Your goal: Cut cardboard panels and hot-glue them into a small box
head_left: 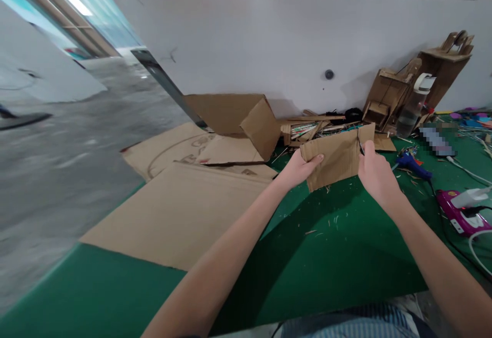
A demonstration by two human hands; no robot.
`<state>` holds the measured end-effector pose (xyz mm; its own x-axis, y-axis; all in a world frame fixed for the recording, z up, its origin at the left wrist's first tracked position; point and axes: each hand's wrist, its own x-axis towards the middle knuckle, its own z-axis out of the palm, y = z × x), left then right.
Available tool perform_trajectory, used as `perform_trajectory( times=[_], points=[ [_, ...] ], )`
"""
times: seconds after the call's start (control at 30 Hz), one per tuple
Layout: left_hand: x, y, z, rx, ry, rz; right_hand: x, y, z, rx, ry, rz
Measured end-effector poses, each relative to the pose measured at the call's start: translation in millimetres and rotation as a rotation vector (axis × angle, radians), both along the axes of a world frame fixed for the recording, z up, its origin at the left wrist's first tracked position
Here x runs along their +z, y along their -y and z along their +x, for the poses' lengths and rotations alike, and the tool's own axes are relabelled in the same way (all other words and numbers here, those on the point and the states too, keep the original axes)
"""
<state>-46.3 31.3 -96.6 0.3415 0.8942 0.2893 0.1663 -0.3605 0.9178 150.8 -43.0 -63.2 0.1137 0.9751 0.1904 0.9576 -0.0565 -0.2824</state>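
My left hand (299, 170) grips the left end of a piece of brown cardboard (334, 159), thumb on the near face and fingers behind. The piece is held up, tilted, above the green table. At its right side my right hand (376, 174) is closed around a thin dark tool (362, 148), mostly hidden by the fingers; its exact kind does not show. The tool meets the cardboard at a line running down from the top edge. Right of that line, a narrow cardboard strip (367, 132) stands bent at an angle.
A large cardboard sheet (161, 210) and a folded cardboard box (226, 112) lie left. Along the white partition (238, 45) are wooden sticks (307, 130), cardboard models (388, 92) and a water bottle (413, 104). A blue glue gun (413, 165) and pink power strip (463, 215) with cables sit right.
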Motion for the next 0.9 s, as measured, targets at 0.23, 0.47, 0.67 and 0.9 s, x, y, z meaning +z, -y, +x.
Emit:
perform_trajectory(
  times=[0.23, 0.47, 0.67, 0.9],
  points=[
    [-1.3, -0.3, -2.4, -0.010, -0.015, 0.013, 3.2, -7.1, 1.6, -0.079, 0.144, 0.011],
    [-2.7, -1.4, -1.5, 0.036, -0.052, 0.020, -8.1, -7.3, -2.4, -0.088, 0.256, -0.012],
    [-7.8, -3.7, -0.5, 0.059, -0.044, 0.039, -12.6, -1.0, -6.7, -0.070, 0.261, -0.061],
    [4.1, 4.7, 2.0, 0.022, -0.106, 0.104, 5.3, -7.8, -11.0, -0.083, 0.248, -0.094]
  ],
)
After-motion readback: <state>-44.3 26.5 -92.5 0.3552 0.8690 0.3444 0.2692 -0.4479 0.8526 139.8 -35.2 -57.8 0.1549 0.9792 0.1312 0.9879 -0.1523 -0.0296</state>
